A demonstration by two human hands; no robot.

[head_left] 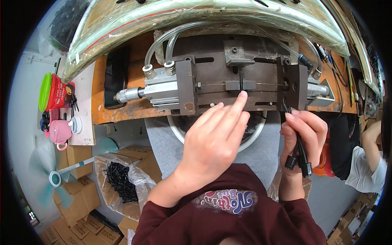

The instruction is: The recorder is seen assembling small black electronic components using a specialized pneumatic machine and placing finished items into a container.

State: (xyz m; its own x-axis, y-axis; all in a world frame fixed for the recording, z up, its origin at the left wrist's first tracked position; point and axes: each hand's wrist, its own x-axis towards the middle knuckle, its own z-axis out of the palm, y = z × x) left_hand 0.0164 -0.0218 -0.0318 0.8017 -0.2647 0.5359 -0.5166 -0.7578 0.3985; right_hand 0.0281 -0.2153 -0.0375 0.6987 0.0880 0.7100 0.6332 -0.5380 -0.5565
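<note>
My left hand (216, 136) reaches over the front of a dark metal fixture (220, 98), its fingers stretched out and holding nothing. The index fingertip is at the near end of a thin black rod-like part (241, 77); I cannot tell if they touch. This part lies in a small grey metal block (233, 85), below a bolted bracket (234, 57). Off to the right, my right hand (308, 132) is closed around several slim black plastic pieces (302, 157), whose wider ends hang down beneath the fingers.
Air cylinders flank the fixture, a left one (161, 87) and a right one (316, 90), with clear hoses (179, 28). A black phone-like slab (116, 77) lies at left. Below stand a bag of black parts (121, 179) and a fan (55, 178). Another person (367, 171) sits at right.
</note>
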